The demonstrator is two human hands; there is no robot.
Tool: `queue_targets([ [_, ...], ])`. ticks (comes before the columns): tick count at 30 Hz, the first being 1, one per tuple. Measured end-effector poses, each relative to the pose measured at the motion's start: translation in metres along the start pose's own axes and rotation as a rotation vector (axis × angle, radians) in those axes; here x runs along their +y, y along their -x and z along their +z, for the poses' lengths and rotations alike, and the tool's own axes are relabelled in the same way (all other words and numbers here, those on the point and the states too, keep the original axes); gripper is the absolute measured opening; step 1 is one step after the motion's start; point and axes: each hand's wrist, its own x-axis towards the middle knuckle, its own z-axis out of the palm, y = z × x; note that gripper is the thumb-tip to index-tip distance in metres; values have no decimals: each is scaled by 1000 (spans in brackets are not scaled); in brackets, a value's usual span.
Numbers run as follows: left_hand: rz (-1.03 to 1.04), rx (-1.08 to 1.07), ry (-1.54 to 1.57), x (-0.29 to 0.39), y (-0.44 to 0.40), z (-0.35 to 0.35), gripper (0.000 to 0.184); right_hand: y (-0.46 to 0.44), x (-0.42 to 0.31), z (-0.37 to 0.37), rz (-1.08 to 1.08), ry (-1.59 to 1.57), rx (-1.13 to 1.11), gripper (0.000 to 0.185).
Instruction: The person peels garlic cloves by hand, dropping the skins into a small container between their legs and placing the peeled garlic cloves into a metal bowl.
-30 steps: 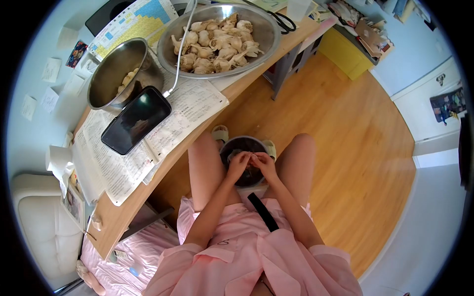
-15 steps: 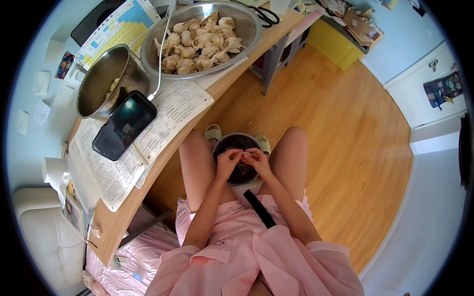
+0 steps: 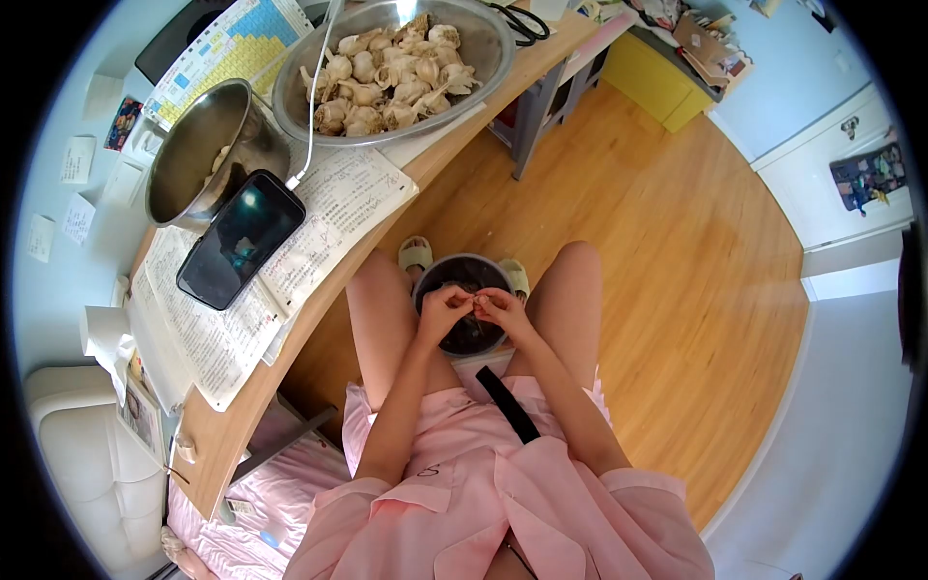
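Both hands meet over a dark bin (image 3: pixel 472 348) held between my knees. My left hand (image 3: pixel 445 311) pinches a small pale garlic clove (image 3: pixel 475 304), mostly covered by the fingers. From the other side, the fingertips of my right hand (image 3: pixel 500 307) close on the same clove. Dark scraps lie inside the bin, but their detail is lost in shadow. On the desk to the upper left, a wide steel bowl (image 3: pixel 499 85) holds several whole garlic bulbs (image 3: pixel 394 77). Beside it a deeper steel pot (image 3: pixel 174 188) has a few pale cloves (image 3: pixel 217 162) inside.
A phone (image 3: pixel 242 239) on a white cable leans against the pot, above printed papers (image 3: pixel 333 217). The wooden desk edge (image 3: pixel 319 324) runs diagonally along my left. A yellow storage box (image 3: pixel 657 82) stands far off on the wooden floor (image 3: pixel 677 290).
My hands stay together over the bin, with only slight finger movement around the clove. The whole view has shifted a little; the bowl and pot have not been moved.
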Motion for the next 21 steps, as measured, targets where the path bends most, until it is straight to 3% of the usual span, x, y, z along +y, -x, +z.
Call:
queue_targets([
  [6, -4, -60, -91, 1, 0, -7, 6, 7, -9, 2, 107, -27, -40, 31],
  [15, -219, -84, 287, -2, 1, -8, 3, 7, -10, 3, 160, -190, -134, 29],
  [21, -376, 42, 358, -8, 0, -9, 7, 0, 0, 2, 127, -354, -201, 31],
])
